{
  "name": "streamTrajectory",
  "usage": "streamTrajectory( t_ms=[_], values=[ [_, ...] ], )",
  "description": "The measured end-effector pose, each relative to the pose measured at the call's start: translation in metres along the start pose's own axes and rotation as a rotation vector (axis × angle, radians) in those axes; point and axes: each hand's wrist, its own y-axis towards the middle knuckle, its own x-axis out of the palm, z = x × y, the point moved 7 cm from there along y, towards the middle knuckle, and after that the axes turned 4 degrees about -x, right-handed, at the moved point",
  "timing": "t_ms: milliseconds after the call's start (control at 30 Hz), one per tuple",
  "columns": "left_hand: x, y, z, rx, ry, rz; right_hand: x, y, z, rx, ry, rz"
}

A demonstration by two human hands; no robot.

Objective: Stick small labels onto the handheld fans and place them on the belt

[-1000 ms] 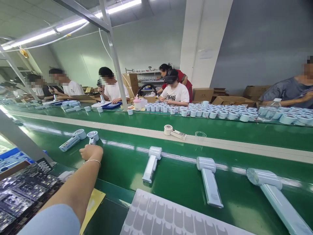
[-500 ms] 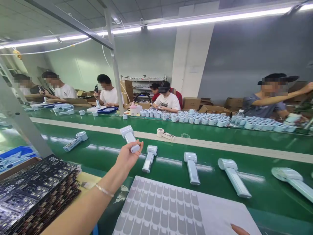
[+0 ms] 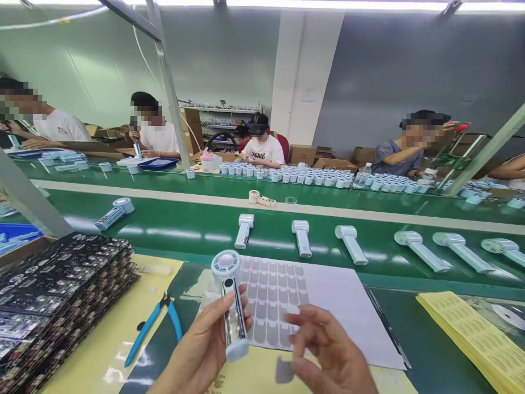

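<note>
My left hand is closed round the handle of a pale blue handheld fan, held upright over the near bench with its round head up. Just right of it, my right hand is blurred; its fingers pinch a small grey sticker. A second grey sticker lies below them. Behind both hands lies a white sheet of grey stickers. On the green conveyor belt beyond, several more fans lie in a row.
A stack of black circuit panels fills the left bench; blue-handled pliers lie on a yellow mat. Yellow label sheets sit at right. Several people work across the belt behind rows of small round parts. Slanted metal posts stand at left.
My left hand reached to the belt, lifted a fan and brought it back over the near bench. My right hand came up into view beside it with a sticker. The view tilted down.
</note>
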Motion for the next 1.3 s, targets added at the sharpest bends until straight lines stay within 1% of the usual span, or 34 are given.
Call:
streamTrajectory(
  t_ms=[100, 167, 233, 300, 467, 733, 1000, 1133, 1200, 1267, 1300],
  values=[
    [0.001, -0.006, -0.01, -0.066, -0.203, 0.053, 0.045, -0.007, 0.01, 0.045, 0.161, -0.041],
    [0.001, -0.009, -0.014, -0.088, -0.3, 0.087, 0.066, -0.009, 0.014, 0.078, 0.233, -0.049],
    [-0.001, -0.012, -0.017, -0.096, -0.337, 0.11, 0.08, -0.01, 0.015, 0.098, 0.263, -0.049],
    [-0.003, -0.014, -0.018, -0.097, -0.346, 0.108, 0.088, -0.011, 0.015, 0.123, 0.252, -0.042],
    [-0.006, -0.016, -0.017, -0.086, -0.385, 0.091, 0.093, -0.013, 0.012, 0.177, 0.239, -0.038],
    [-0.01, -0.014, -0.018, -0.091, -0.417, 0.084, 0.094, -0.015, 0.011, 0.175, 0.208, -0.035],
    [-0.007, -0.017, -0.019, -0.111, -0.448, 0.092, 0.093, -0.015, 0.009, 0.219, 0.158, 0.001],
    [-0.007, -0.017, -0.021, -0.132, -0.473, 0.086, 0.093, -0.017, 0.008, 0.168, 0.087, 0.018],
    [-0.005, -0.019, -0.024, -0.145, -0.483, 0.079, 0.094, -0.019, 0.005, 0.082, 0.001, 0.033],
    [-0.004, -0.023, -0.025, -0.129, -0.467, 0.085, 0.093, -0.021, 0.0, -0.019, -0.088, 0.056],
    [-0.004, -0.024, -0.025, -0.12, -0.45, 0.096, 0.092, -0.021, -0.001, -0.034, -0.12, 0.068]
  ],
)
